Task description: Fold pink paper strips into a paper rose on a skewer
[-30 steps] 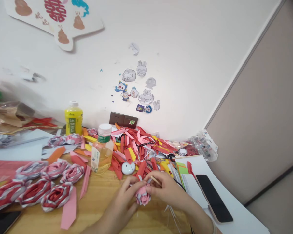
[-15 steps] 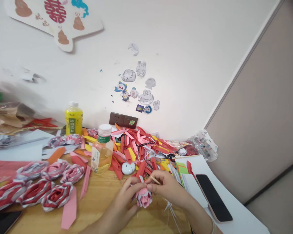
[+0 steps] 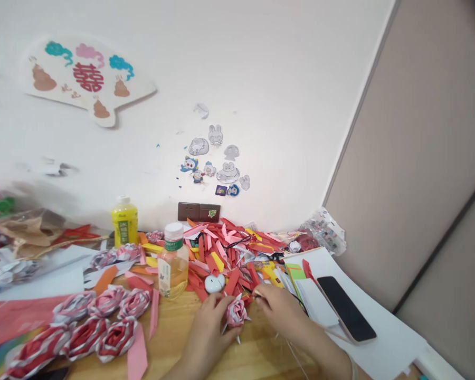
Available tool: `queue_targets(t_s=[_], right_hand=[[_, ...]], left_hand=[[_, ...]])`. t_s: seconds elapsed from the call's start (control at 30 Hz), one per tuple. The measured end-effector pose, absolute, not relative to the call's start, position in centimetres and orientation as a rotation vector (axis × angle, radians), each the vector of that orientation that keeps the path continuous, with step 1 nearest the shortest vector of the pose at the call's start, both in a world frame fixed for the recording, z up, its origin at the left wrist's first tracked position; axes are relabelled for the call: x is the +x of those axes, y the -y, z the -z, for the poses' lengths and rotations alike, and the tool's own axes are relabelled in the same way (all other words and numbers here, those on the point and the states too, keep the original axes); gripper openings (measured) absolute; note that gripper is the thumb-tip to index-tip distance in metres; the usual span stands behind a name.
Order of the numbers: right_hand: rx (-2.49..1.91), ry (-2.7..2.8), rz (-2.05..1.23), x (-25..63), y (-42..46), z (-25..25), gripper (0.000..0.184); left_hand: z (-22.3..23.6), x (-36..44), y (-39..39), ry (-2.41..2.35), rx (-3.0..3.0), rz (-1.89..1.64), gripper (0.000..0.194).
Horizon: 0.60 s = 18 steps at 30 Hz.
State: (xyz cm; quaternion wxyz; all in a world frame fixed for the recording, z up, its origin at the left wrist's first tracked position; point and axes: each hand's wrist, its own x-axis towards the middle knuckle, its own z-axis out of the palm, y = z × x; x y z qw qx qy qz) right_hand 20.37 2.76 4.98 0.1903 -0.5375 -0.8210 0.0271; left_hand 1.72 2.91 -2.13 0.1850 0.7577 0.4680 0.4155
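My left hand point(image 3: 210, 328) pinches the paper rose point(image 3: 236, 312) — bare tabletop point(image 3: 174, 317) alongside. Right hand point(image 3: 277, 307) — grip unclear. Wall fan point(image 3: 89, 80) reads 囍.

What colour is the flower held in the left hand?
The flower in the left hand is pink and whitish; the head view shows it.

bright wall point(image 3: 293, 105), slight blur, left edge stretched
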Motion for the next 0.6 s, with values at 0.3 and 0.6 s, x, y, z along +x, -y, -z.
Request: queue_targets(t_s=[0.3, 0.6], right_hand=[[-1.453, 2.174, 0.083, 20.6, 2.3, 0.1, 0.030], [-1.551, 2.134, 0.082, 19.5, 2.4, 1.7, 0.031]], left_hand=[[1.9, 1.4, -3.4, -1.321, 2.190, -1.153, 0.043], [1.1, 0.6, -3.2, -1.278, 2.235, -1.325, 0.035]])
